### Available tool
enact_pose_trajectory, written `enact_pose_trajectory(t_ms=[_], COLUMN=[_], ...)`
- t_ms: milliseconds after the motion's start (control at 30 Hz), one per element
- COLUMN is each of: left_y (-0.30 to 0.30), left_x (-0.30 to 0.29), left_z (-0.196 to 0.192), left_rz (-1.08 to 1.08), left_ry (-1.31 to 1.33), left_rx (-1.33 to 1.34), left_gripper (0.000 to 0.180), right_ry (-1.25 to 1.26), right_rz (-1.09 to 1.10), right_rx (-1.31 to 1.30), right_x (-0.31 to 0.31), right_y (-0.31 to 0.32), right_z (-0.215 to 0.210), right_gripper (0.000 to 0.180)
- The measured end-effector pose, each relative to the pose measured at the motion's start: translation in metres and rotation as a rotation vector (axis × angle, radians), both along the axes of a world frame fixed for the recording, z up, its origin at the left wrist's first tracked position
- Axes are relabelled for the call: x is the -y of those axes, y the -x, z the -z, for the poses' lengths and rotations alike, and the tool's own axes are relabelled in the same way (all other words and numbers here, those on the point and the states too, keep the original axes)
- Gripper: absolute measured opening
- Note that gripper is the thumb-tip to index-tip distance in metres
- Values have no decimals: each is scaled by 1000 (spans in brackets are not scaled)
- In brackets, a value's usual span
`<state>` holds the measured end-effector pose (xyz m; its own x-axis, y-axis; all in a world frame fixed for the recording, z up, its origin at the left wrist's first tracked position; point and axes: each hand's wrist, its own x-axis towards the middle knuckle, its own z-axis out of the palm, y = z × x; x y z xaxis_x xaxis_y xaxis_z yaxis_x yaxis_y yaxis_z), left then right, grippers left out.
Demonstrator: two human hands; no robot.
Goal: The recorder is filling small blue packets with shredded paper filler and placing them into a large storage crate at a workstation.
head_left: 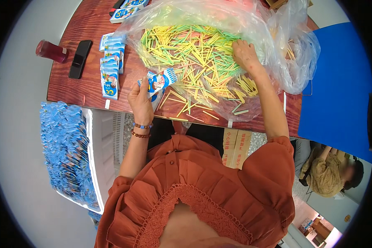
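My left hand (141, 102) is closed on a small blue-and-white packet (163, 81), pinching it by one end above the table's near edge. A second similar packet shows partly beneath it. My right hand (245, 56) reaches to the right side of a wide heap of thin yellow, green and pink sticks (194, 53). Its fingers are bent and slightly apart, touching the sticks; whether any are held under the palm is hidden. The heap lies on a clear plastic bag (169, 20), whose crumpled film rises behind and to the right.
Several packets (110, 82) lie overlapping at the left of the wooden table (87, 89), beside a black phone (80, 59) and a dark red jar (51, 51). A white foam box (94, 165) full of blue packets stands at lower left. At right are a blue panel (339, 82) and a seated person (328, 173).
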<state>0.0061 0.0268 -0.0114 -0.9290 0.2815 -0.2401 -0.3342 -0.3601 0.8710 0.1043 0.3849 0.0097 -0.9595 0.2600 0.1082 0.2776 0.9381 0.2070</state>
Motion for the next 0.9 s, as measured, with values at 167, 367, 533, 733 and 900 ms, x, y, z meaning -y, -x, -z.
enact_pose_trajectory(t_ms=[167, 367, 533, 733, 900], left_y=[-3, 0, -4, -6, -11], left_x=[-1, 0, -11, -28, -36], left_z=[-5, -5, -17, -18, -27], left_rz=[-9, 19, -12, 51, 6], left_ry=[-41, -46, -85, -166, -175], left_rx=[-23, -15, 33, 55, 25], left_gripper=[16, 16, 19, 23, 23], right_ry=[268, 868, 1332, 2298, 2364], right_rz=[49, 253, 105, -279, -433], right_rx=[32, -211, -574, -946, -1137], right_x=[-2, -12, 5, 75, 167], right_y=[-2, -7, -1, 24, 40], right_z=[-13, -17, -26, -43, -67], right_gripper=[17, 20, 20, 13, 10])
